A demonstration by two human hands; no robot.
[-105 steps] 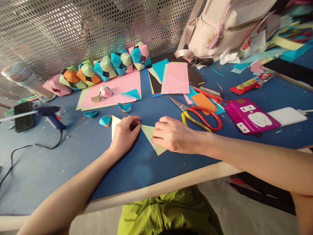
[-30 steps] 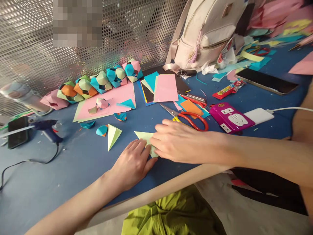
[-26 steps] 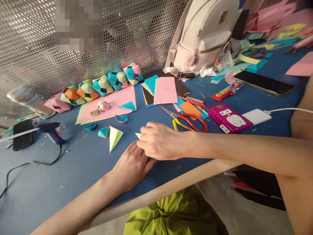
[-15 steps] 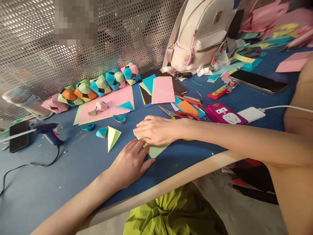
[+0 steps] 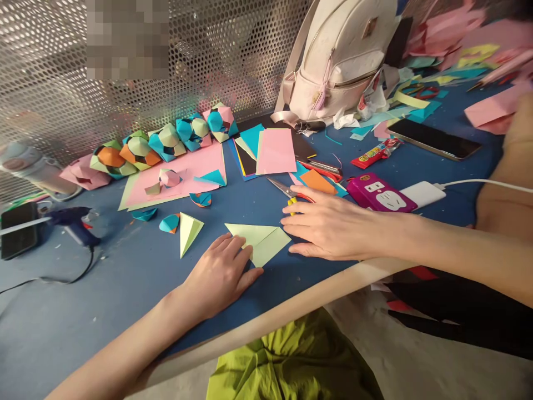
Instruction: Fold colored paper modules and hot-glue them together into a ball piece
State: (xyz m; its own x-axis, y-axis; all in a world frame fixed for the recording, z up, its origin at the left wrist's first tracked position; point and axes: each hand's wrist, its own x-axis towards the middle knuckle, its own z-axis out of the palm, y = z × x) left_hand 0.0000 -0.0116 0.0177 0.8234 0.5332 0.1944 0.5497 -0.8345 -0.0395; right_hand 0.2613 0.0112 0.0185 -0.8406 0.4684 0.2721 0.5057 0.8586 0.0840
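Note:
A pale green folded paper [image 5: 266,244] lies flat on the blue table, a slanting crease edge across it. My left hand [image 5: 227,266] rests on its left corner with fingers stretched out, pressing it down. Just off its right corner, my right hand [image 5: 328,225] is open with fingers spread, holding nothing. Beyond that hand lie scissors with red handles [image 5: 287,190], partly covered by it. Left of the paper is a pale green folded triangle [image 5: 190,234]. Small blue-and-orange folded pieces [image 5: 170,223] sit close by.
A row of paper balls [image 5: 141,150] lines the mesh screen behind pink sheets [image 5: 204,158]. A glue gun [image 5: 77,222] with its cord lies left. A backpack [image 5: 333,61], phone [image 5: 435,139] and magenta power adapter [image 5: 378,194] stand right. Another person's arm [image 5: 499,178] is at the right edge.
My right hand has slid off the pale green paper to the right, uncovering its top edge and fold. My left hand stays on the left corner.

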